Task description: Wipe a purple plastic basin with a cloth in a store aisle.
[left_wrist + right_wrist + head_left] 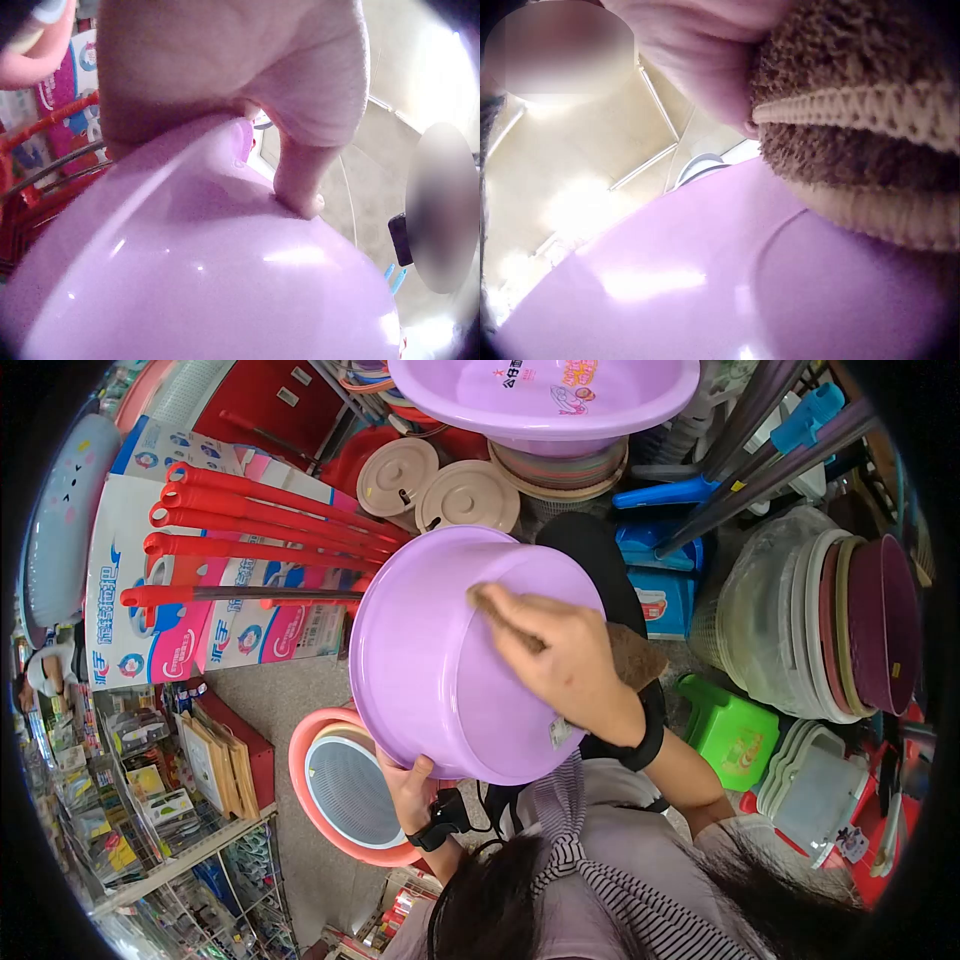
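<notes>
A glossy light purple plastic basin point(415, 650) is held tilted in front of the person's chest, its outer side and base facing up. My left hand point(408, 797) grips its rim from the near left, the thumb on the outside of the wall; the left wrist view shows this hand point(247, 67) over the rim. In my right hand point(565, 665) is a brown cloth point(635, 658) with a stitched tan edge, pressed against the basin near its base. Close up in the right wrist view, the bunched cloth point(840, 67) lies against the purple surface.
Red-handled poles point(270, 510) and printed cartons point(130, 560) stand at the left. A larger purple tub point(560, 420) sits ahead, near beige lids point(468, 495). Stacked basins point(880, 625) and a green stool point(735, 730) are at the right; a pink basin point(300, 760) is below left.
</notes>
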